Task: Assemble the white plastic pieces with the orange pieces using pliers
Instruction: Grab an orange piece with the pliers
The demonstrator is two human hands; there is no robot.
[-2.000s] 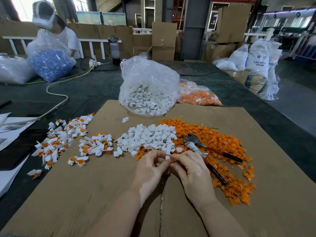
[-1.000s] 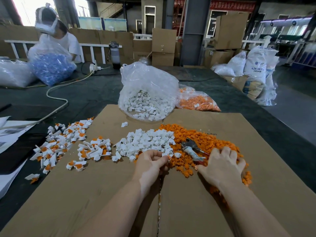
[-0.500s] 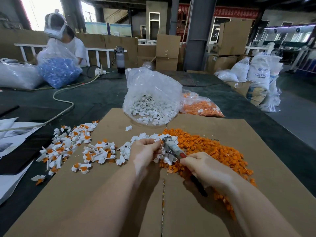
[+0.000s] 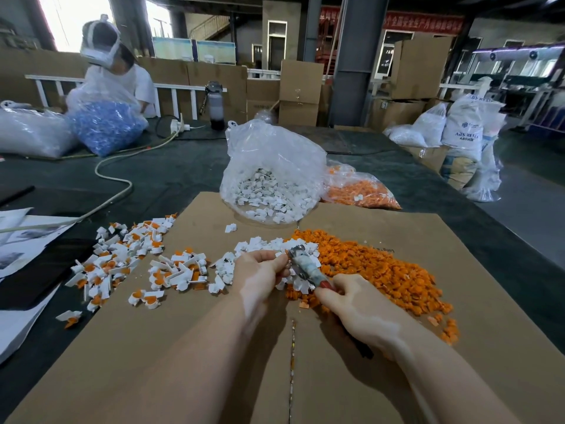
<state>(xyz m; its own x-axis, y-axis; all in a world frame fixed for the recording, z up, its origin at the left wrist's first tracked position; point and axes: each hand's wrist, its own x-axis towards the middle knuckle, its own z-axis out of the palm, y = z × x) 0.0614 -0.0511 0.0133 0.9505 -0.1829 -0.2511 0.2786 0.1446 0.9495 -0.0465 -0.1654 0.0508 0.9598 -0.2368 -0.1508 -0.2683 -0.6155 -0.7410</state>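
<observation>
My right hand [image 4: 357, 307] grips the handles of the pliers [image 4: 305, 267], whose taped jaws point up and left. My left hand [image 4: 260, 275] pinches a small piece at the jaw tips; the piece itself is mostly hidden by my fingers. Behind my hands lies a heap of loose white pieces [image 4: 275, 249] and to the right a wide heap of orange pieces [image 4: 382, 270]. All of it rests on a sheet of brown cardboard [image 4: 183, 347].
Assembled white-and-orange pieces [image 4: 128, 258] are scattered on the left. A clear bag of white pieces [image 4: 272, 179] and a bag of orange pieces [image 4: 357, 191] stand behind. Papers [image 4: 24, 240] lie at far left. A person [image 4: 116, 78] works at the back left beside a cable [image 4: 116, 179].
My right hand reached to the pliers lying on the orange heap, picked them up and brought the jaws to the piece that my left hand holds.
</observation>
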